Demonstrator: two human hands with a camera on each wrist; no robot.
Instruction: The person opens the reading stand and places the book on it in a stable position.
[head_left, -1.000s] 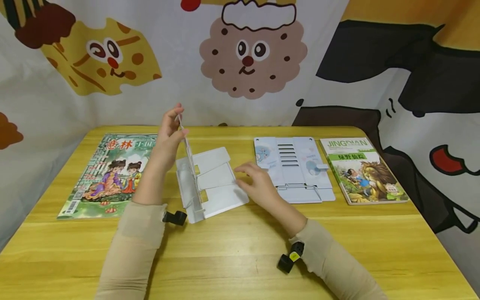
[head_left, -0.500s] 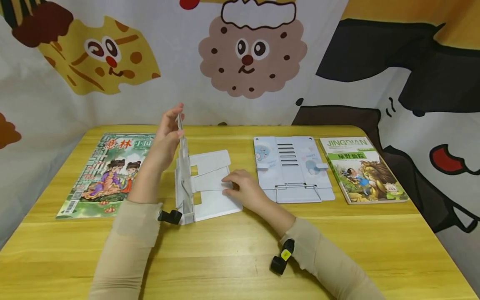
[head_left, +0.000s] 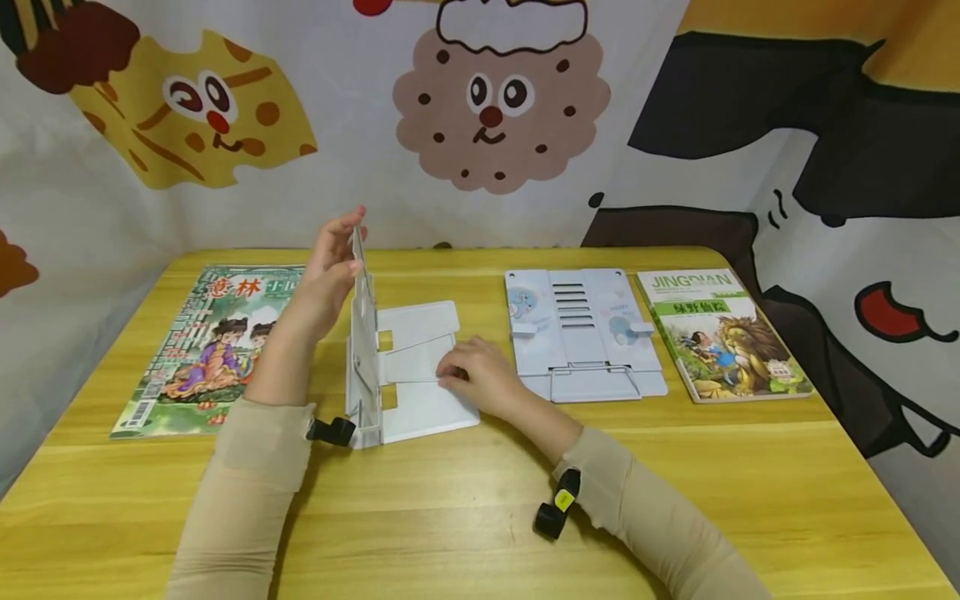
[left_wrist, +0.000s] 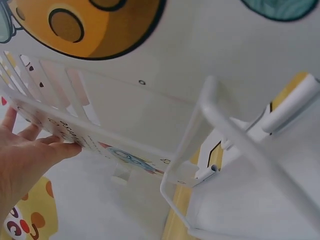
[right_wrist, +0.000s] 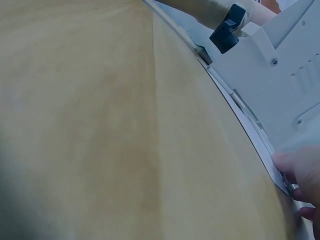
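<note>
The left hand (head_left: pixel 324 282) pinches the edge of the raised panel (head_left: pixel 363 329) of a white metal book stand (head_left: pixel 401 367), thumb on one side and fingers on the other, while the bent fingers of the right hand (head_left: pixel 482 375) touch the right edge of its flat base (head_left: pixel 427 408), whether gripping it or merely resting there I cannot tell. The stand sits on the wooden tabletop (head_left: pixel 420 517) between a green magazine (head_left: pixel 202 358) on the left and a second, folded-flat book stand (head_left: pixel 600 346) on the right, with a paperback (head_left: pixel 723 337) just beyond that.
</note>
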